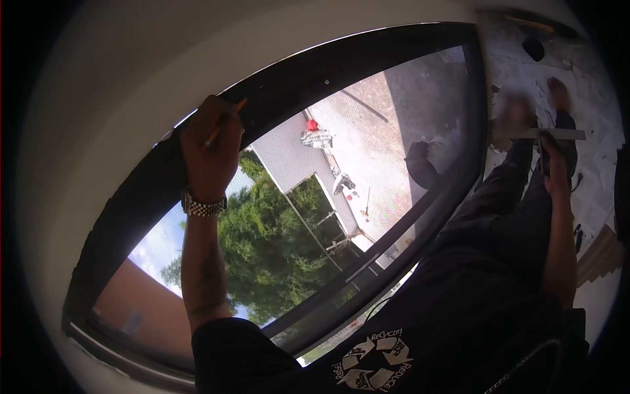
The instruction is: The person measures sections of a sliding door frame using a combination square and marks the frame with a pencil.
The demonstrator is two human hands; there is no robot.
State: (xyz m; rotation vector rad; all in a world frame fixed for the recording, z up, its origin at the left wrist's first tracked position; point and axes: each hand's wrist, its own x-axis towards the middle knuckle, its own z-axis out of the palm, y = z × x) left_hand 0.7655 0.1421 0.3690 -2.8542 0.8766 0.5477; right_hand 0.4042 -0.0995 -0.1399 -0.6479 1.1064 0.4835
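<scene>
My left hand, with a metal-banded watch above it on the wrist, is raised at the dark window frame. Its fingers are closed round a slim orange pencil; one end sticks out past the fingers. Lower down at the right, my right hand is closed round the dark handle of what looks like a try square. The square's pale blade lies crosswise in front of my lower legs.
Through the window glass I see trees, a pale wall and paved ground with some items. A light wall borders the frame. Around my feet the floor is littered with scraps, and brown boards lie at the right.
</scene>
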